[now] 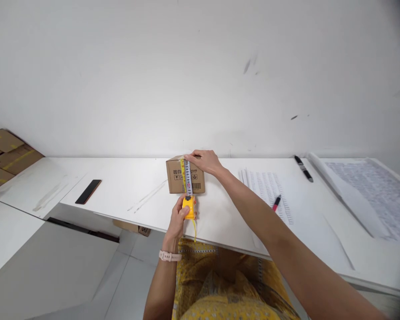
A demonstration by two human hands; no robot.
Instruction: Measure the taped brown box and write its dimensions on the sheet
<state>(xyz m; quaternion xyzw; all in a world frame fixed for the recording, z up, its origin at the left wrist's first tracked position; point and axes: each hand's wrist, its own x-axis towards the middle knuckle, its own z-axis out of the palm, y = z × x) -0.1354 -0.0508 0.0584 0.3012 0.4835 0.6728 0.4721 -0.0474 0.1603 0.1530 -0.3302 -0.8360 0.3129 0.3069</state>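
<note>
A small brown cardboard box [198, 178] with printed characters and a barcode stands on the white table, close to the wall. Below its near face, my left hand [177, 216] is closed around the yellow case of a tape measure [190, 208]. The marked blade runs from the case up along the box's printed face to its top edge. At that top edge lies my right hand [205, 161], its fingers pressing the blade's far end against the box. Those fingertips are partly hidden, and a yellow strap dangles from the case.
Printed sheets [268, 186] with a red and black pen [276, 203] lie to the right. Beyond are a black marker [303, 169] and a large covered sheet [380, 191]. A black flat bar [88, 191] rests at left; several cardboard boxes [11, 155] are stacked far left.
</note>
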